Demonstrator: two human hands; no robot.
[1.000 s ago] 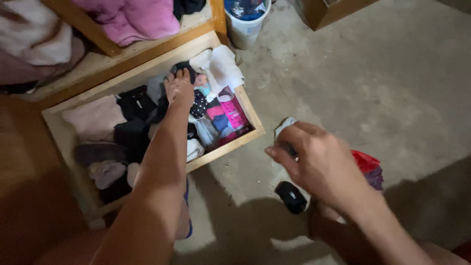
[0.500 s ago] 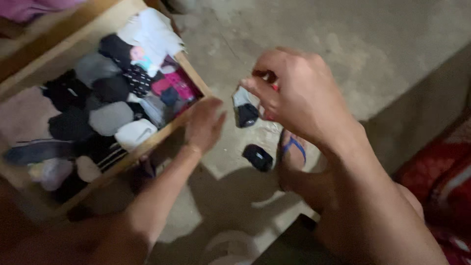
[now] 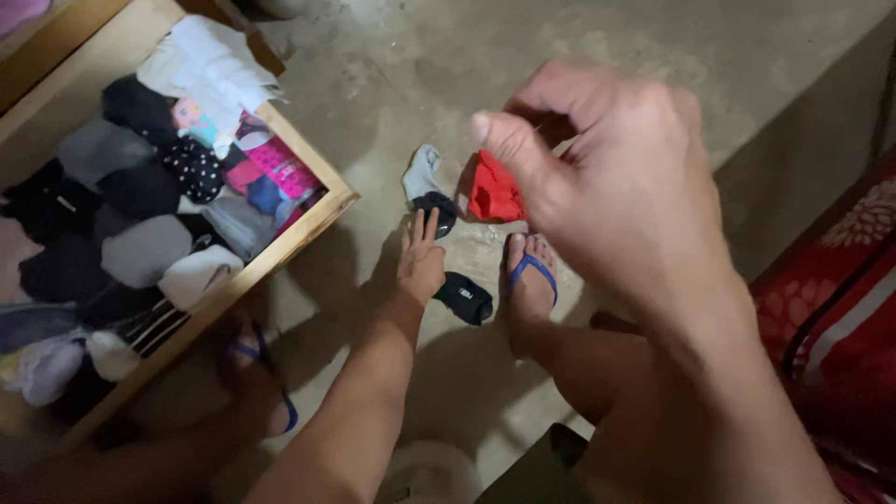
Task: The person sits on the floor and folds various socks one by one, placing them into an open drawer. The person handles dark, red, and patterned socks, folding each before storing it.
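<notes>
2 hands (image 3: 422, 261) (image 3: 607, 177), 1 drawer (image 3: 308, 177), 2 flip-flops (image 3: 532, 271) (image 3: 266, 383)

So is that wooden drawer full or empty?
Full. The wooden drawer is pulled open and packed edge to edge with rolled socks and small folded clothes.

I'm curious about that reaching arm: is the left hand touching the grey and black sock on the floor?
Touching. In the head view the left hand has its fingertips resting on the dark end of the grey and black sock.

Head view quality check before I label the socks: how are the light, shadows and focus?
Head view: dim, warm light; dark shadow under the arms and left foot. The right hand, close to the lens, is large and soft-edged. The left hand, the grey-and-black sock and the drawer are fairly sharp.
</notes>
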